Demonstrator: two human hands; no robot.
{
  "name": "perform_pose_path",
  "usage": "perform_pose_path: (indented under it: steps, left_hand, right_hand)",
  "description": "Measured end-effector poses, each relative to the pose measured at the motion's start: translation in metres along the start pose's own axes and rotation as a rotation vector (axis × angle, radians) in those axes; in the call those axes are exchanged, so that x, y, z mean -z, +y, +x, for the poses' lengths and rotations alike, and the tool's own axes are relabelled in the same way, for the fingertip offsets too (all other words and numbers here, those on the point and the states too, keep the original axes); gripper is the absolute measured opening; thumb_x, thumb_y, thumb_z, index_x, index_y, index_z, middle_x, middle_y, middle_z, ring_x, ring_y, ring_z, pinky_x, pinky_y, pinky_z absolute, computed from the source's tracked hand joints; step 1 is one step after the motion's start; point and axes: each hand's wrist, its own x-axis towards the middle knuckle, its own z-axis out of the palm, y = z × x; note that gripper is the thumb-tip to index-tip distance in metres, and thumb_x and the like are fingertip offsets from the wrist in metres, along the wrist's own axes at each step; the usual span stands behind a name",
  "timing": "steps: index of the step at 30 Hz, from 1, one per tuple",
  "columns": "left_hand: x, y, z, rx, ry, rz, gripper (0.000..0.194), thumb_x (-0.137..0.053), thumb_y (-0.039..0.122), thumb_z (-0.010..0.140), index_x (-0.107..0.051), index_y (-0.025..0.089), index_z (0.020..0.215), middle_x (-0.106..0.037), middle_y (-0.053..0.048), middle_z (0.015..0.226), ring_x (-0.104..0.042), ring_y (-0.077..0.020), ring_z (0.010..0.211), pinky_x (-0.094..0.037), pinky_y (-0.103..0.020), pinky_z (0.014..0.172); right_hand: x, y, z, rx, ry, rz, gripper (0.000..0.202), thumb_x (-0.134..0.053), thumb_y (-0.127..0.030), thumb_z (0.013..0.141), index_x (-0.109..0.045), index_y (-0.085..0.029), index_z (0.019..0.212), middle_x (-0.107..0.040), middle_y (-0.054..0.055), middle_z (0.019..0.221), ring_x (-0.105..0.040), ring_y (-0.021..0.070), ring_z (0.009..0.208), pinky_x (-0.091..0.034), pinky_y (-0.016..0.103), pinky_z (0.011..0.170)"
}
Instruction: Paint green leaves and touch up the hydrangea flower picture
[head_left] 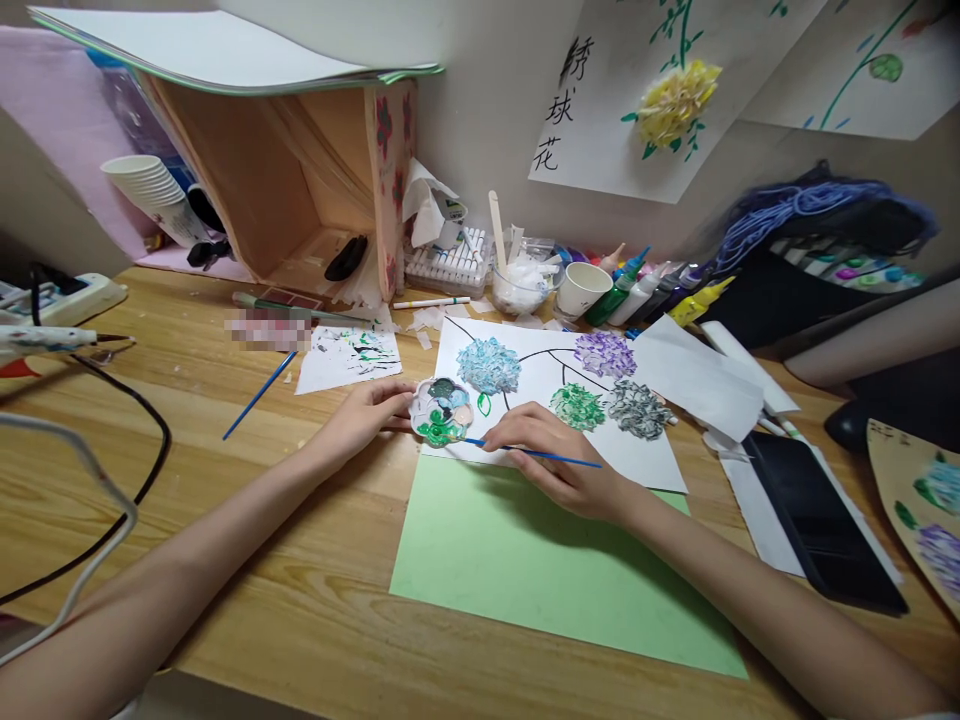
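My left hand (379, 408) pinches the rim of a small round paint palette (441, 412) with green, grey and pale blue paint in its wells. Between the fingers of my right hand (559, 455) lies a blue paintbrush (551, 457), its tip at the green paint in the palette. Under both is a white sheet of paper (637, 465) bearing textured flower clusters in blue, purple, green and dark grey, joined by black stems. A small green leaf outline (484, 404) shows beside the palette. Part of the white sheet overlaps a light green sheet (555, 570).
Paint bottles (622, 290), a paper cup (583, 292) and a tub of tissue (525, 285) line the back. Another blue brush (259, 397) lies left. A phone (821, 515) sits right. Cables (150, 400) and a glue gun (52, 338) occupy the left edge.
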Motion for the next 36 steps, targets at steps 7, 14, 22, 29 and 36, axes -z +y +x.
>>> perform_pose_path:
  steps: [7,14,22,29,36]
  left_hand:
    - [0.0,0.0,0.0,-0.026,-0.015,-0.024,0.034,-0.076,0.038,0.062,-0.068,0.016,0.085,-0.073,-0.004,0.089,-0.068,-0.0156,0.072,-0.055,-0.03,0.075]
    - [0.001,-0.002,0.001,-0.016,0.008,0.0,0.038,-0.077,0.04,0.061,-0.068,0.016,0.089,-0.073,-0.005,0.091,-0.068,-0.0162,0.071,-0.056,-0.03,0.072]
    - [0.003,-0.004,0.002,-0.038,-0.007,0.01,0.034,-0.076,0.04,0.064,-0.069,0.016,0.089,-0.072,-0.005,0.092,-0.068,-0.017,0.074,-0.056,-0.031,0.075]
    - [0.003,-0.003,0.002,-0.032,-0.008,0.02,0.034,-0.075,0.039,0.065,-0.068,0.016,0.09,-0.072,-0.005,0.092,-0.068,-0.0166,0.074,-0.056,-0.03,0.074]
    - [0.003,-0.002,0.002,-0.016,-0.007,0.019,0.031,-0.074,0.036,0.067,-0.068,0.017,0.091,-0.072,-0.004,0.092,-0.068,-0.0158,0.074,-0.055,-0.028,0.073]
  right_hand:
    - [0.0,0.0,0.0,-0.027,-0.017,-0.007,0.021,-0.043,-0.014,0.094,-0.059,-0.021,0.107,-0.069,0.006,0.098,-0.055,0.0171,0.098,-0.049,0.031,0.084]
    - [0.003,0.003,-0.002,-0.012,0.033,-0.012,0.022,-0.042,-0.017,0.095,-0.059,-0.022,0.107,-0.07,0.006,0.097,-0.056,0.0183,0.095,-0.049,0.033,0.082]
    - [0.016,0.018,-0.002,-0.18,0.359,-0.178,0.024,-0.041,-0.02,0.094,-0.062,-0.023,0.084,-0.066,0.003,0.078,-0.058,0.0189,0.078,-0.046,0.034,0.073]
    - [0.013,0.022,-0.003,-0.217,0.261,-0.183,0.024,-0.041,-0.021,0.094,-0.062,-0.023,0.084,-0.066,0.004,0.08,-0.059,0.0193,0.08,-0.047,0.034,0.072]
    - [0.015,0.022,-0.003,-0.228,0.298,-0.175,0.023,-0.041,-0.02,0.094,-0.061,-0.023,0.082,-0.066,0.003,0.08,-0.06,0.0187,0.08,-0.046,0.034,0.073]
